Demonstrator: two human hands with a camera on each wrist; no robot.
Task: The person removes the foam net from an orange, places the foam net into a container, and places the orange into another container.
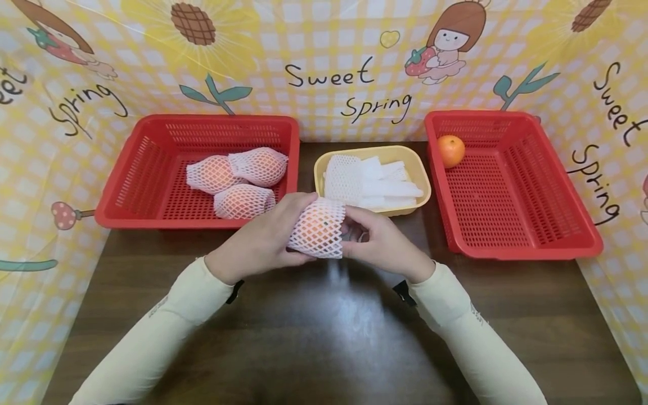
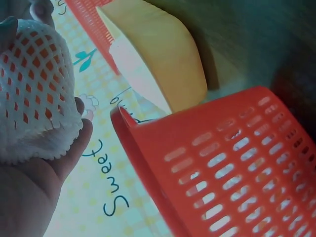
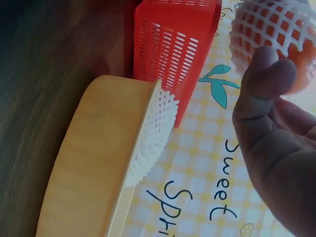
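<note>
In the head view, an orange in a white foam net (image 1: 319,229) is held above the table between both hands. My left hand (image 1: 268,236) grips the netted fruit from its left side, fingers over the top and thumb below. On the other side, my right hand (image 1: 382,239) pinches the net's edge with curled fingers. Bare orange peel (image 3: 302,66) shows past the net's edge in the right wrist view. Just behind the hands, a yellow tray (image 1: 424,188) contains loose white foam nets (image 1: 379,183).
A red basket (image 1: 121,191) at the left holds three netted oranges (image 1: 243,201). Another red basket (image 1: 516,250) at the right has one bare orange (image 1: 450,151) in its back left corner. Behind everything hangs a yellow checked cloth (image 1: 324,112). The table (image 1: 324,337) is dark wood.
</note>
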